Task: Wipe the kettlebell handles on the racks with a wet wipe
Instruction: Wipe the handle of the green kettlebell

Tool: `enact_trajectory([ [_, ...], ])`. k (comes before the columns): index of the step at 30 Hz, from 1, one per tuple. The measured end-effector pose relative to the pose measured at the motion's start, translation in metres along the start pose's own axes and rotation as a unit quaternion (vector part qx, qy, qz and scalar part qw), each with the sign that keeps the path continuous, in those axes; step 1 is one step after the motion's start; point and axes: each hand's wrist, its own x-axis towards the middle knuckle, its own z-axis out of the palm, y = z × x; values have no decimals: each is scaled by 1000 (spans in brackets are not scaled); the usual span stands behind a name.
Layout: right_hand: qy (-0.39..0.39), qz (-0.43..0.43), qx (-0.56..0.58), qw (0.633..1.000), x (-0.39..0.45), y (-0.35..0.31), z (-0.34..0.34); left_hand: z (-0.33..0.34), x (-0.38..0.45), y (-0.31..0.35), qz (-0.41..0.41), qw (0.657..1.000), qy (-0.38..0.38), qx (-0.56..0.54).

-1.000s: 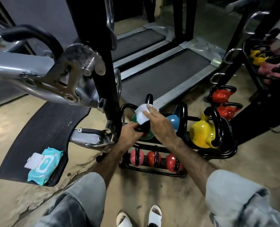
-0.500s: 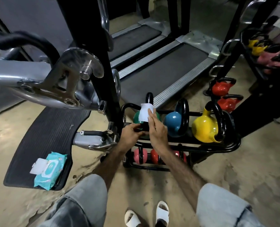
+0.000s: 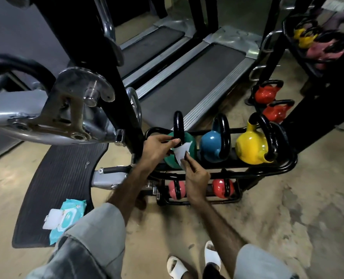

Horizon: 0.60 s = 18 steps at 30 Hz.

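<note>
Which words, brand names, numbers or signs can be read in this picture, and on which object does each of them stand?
No text can be read.
Teal wet wipe pack with white flip lid: printed label, too small and blurred to read.
Grey treadmill deck edge: faint marking, too blurred to read.
White label on the upper right rack: blurred, unreadable.
Green, blue and yellow kettlebells: no visible numbers.

Black rack (image 3: 283,168) carries 3 kettlebells (image 3: 210,144); green, blue, yellow.
</note>
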Motion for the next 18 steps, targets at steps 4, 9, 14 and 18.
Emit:
enact_trajectory([
  [4,16,25,24,999,2,5,3,0,1,11,22,1000,-9,14],
  [9,2,-23,7,1000,3,5,7,-7,13,23,140,961,-40,236],
  [14,-16,12,-11,1000,6,24,3,-10,20,35,130,953,-78,263],
  [18,-34,-15,-30,999,11,10,0,-10,18,36,151,947,-84,271],
])
